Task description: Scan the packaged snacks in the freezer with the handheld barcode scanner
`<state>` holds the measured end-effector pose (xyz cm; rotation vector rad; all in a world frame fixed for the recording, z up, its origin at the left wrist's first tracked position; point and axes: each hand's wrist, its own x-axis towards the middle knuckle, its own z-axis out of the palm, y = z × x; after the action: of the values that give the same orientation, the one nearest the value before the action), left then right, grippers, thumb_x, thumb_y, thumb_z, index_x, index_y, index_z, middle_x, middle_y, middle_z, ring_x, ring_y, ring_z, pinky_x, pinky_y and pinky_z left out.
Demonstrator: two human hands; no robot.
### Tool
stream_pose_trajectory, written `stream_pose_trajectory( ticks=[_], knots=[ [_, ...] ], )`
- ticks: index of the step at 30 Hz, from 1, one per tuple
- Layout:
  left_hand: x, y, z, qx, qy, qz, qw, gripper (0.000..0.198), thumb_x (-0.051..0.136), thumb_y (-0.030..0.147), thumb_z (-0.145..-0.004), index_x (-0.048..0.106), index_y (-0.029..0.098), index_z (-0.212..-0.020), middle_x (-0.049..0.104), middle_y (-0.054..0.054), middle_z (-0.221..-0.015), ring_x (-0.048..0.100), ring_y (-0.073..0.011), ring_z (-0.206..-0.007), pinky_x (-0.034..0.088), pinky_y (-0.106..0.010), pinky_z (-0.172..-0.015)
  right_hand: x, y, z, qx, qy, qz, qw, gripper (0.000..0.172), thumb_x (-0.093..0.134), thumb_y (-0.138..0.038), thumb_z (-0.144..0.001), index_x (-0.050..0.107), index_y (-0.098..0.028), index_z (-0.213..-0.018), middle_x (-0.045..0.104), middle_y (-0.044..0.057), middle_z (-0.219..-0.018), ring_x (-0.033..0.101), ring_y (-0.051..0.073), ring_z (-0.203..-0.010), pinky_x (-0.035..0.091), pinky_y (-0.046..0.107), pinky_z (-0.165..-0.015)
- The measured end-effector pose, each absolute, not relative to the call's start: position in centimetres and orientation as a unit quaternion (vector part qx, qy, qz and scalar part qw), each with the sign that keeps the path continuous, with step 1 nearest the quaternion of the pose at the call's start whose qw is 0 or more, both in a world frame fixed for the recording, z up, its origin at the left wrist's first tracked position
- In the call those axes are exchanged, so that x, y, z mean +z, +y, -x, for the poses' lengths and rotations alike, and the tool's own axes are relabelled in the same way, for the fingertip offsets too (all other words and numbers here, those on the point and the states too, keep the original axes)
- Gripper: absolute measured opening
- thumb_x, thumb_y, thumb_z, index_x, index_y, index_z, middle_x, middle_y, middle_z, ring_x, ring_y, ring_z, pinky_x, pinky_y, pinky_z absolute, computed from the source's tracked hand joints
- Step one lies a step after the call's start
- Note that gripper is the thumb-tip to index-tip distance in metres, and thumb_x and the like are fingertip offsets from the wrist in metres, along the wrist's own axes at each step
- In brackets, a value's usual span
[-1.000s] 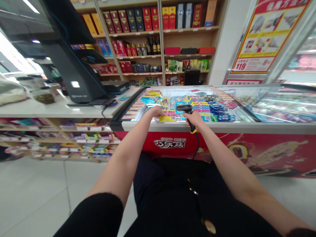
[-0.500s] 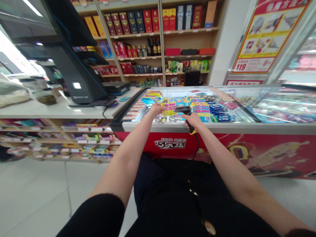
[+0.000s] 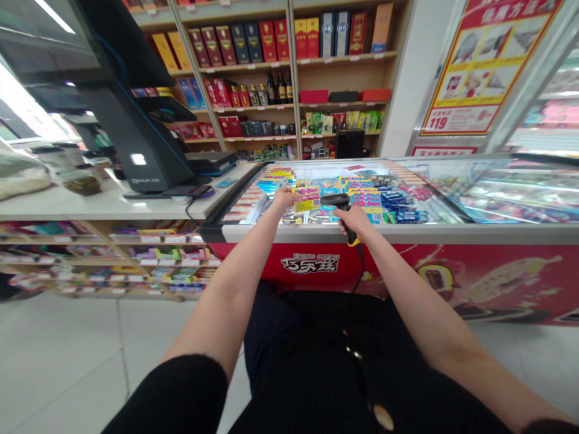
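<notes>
Pkt (image 3: 306,199) now raised over freezer (image 3: 312,233), L fingers (image 3: 288,194) pinching it, R fingers (image 3: 342,219) round scanner (image 3: 335,199), shelves (image 3: 348,73) behind.

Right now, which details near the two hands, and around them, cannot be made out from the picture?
All in the head view:
Small print on the yellow-pink packet: too small to read.
Grip of the scanner: partly covered by the right hand.
Lower end of the cable: lost against the dark clothing.
Top of the poster: cut off by the upper edge.
</notes>
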<state>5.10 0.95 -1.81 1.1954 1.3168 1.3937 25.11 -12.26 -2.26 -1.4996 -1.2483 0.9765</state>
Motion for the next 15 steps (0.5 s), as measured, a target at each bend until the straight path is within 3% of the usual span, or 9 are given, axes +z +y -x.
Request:
stream_pose_trajectory(
  ticks=[10, 15],
  knots=[
    [-1.5, 0.6, -5.4, 0.539, 0.528, -0.486, 0.44, 0.037, 0.072, -0.004, -0.049, 0.045, 0.018, -0.061, 0.057, 0.005, -0.06, 0.067, -0.0181, -0.077, 0.055, -0.031, -0.076, -2.7, -11.9, -25.5, 0.401, -0.51, 0.608, 0.458, 0.024, 0.068, -0.026, -0.084, 0.054, -0.018, -0.066, 0.054, -0.002, -0.046, 0.048, 0.011, -0.036, 0.041, 0.02, -0.035],
    [-1.1, 0.0, -6.8, 0.511, 0.535, -0.5, 0.45, 0.039, 0.079, -0.001, -0.052, 0.047, 0.017, -0.062, 0.053, 0.006, -0.058, 0.064, -0.0138, -0.069, 0.055, -0.028, -0.072, -2.4, -12.1, -26.8, 0.391, -0.488, 0.605, 0.493, 0.022, 0.066, -0.023, -0.084, 0.054, -0.018, -0.067, 0.053, -0.003, -0.046, 0.048, 0.01, -0.036, 0.041, 0.02, -0.035]
  ],
)
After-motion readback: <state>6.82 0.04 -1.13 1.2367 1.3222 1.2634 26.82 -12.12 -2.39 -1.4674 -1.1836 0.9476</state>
